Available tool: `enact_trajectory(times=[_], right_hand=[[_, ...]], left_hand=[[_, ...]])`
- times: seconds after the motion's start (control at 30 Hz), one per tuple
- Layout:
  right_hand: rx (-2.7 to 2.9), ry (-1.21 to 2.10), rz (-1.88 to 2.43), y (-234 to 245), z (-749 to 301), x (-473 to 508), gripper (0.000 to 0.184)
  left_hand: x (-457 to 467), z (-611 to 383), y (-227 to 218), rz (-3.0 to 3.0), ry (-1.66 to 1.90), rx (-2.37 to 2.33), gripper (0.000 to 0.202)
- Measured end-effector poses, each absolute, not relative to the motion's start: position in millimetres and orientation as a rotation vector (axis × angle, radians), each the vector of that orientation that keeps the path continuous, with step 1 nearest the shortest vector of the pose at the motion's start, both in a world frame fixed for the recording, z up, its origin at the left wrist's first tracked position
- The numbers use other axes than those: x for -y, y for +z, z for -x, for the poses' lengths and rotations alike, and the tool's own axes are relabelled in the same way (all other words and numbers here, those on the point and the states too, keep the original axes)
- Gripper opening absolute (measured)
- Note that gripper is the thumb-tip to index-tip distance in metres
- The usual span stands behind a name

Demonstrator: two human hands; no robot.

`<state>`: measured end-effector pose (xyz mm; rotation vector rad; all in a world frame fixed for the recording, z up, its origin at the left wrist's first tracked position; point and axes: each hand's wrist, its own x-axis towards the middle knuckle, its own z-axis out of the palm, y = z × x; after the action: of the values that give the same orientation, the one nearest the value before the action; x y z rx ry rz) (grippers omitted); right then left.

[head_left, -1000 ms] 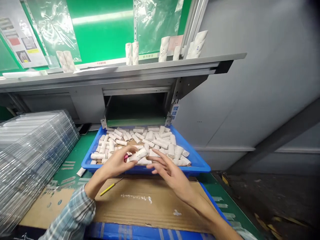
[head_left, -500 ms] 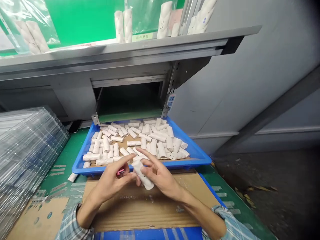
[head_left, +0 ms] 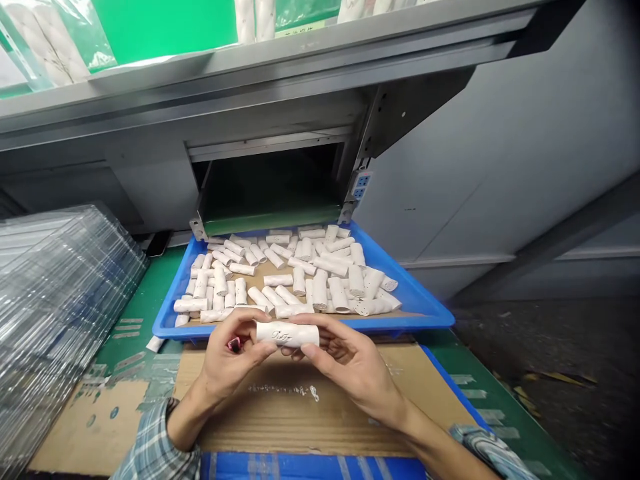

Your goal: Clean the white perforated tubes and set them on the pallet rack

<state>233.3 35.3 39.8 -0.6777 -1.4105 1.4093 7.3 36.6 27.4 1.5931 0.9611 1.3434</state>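
There you go, your left hand [head_left: 230, 360] and right hand [head_left: 353, 373] are both closed on the white cylinder [head_left: 287, 334], fingertips at either end and cradling it level, right over the front edge of the tray. That's a nice light hold: the long side lies flat toward you and nothing covers the middle. The curly grey script mark [head_left: 279, 335] sits face-up in plain view, and keeping your fingers off it looks like the right call. The surface looks clean and pale, with no obvious chip from here, though fine flaws are too small to judge. Tucked in your left hand, a small pink item [head_left: 234, 344] is pinned against the fingers, mostly hidden, so I can't tell what it is. Just beyond your hands, the blue plastic tray [head_left: 415, 303] holds a loose jumble of white cylinders [head_left: 320, 280], lying every which way on a brown liner. Beneath your wrists lies a cardboard sheet [head_left: 280, 413], a plaid sleeve [head_left: 155, 440] shows on your left arm, and off to the left rises a stack of clear plastic trays [head_left: 65, 300].
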Motion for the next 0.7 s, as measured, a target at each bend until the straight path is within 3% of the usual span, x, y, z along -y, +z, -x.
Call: enact_trajectory(times=[0.37, 0.43, 0.53, 0.63, 0.7], right_hand=[[1.418, 1.374, 0.633, 38, -230, -35, 0.025], [1.444, 1.31, 0.66, 36, -231, -36, 0.024], [1.479, 1.181, 0.707, 36, -235, -38, 0.023], [1.506, 1.091, 0.739, 36, -237, -38, 0.022], [1.525, 1.072, 0.741, 37, -236, -36, 0.021]], left_hand=[[-34, -8, 38, -1.756, 1.303, -1.075, 0.031], [-31, 0, 42, -1.87, 1.174, -1.163, 0.033], [-15, 24, 42, -2.072, 0.84, -1.575, 0.022], [9, 48, 25, -2.04, 0.416, -2.048, 0.017], [23, 60, 6, -2.014, 0.259, -2.096, 0.017]])
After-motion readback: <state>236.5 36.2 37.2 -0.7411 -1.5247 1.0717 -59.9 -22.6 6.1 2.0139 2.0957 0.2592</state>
